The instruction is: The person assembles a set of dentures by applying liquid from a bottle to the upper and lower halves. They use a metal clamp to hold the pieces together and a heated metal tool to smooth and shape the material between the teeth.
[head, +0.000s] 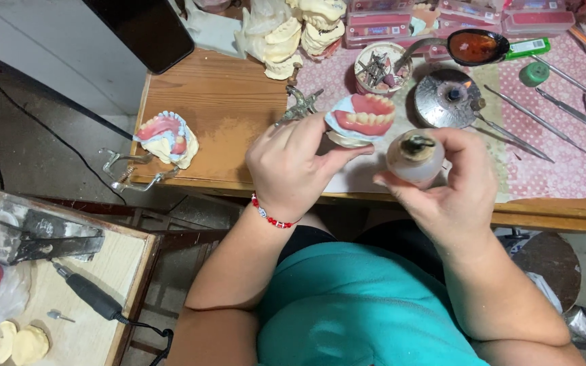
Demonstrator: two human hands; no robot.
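Bench: wooden table (218,102), our tools spread toward one o'clock.
Left hand (293,163): our fingers closed around the denture model (362,118), centre.
Right hand (452,179): wrapped round the small glass burner (415,157), at four o'clock of the model.

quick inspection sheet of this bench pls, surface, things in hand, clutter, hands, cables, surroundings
surface: wooden bench, pink patterned cloth over its right part
job's things: wax denture on a cast in the left hand; small glass burner with a wick in the right hand
clutter: second denture on an articulator at the left edge, plaster casts, cup of burs, lit round lamp, metal hand tools, trays of teeth
grippers: both hands closed around their things, fingers curled
cables: black cord from a rotary handpiece on the side table
surroundings: grey floor, stool
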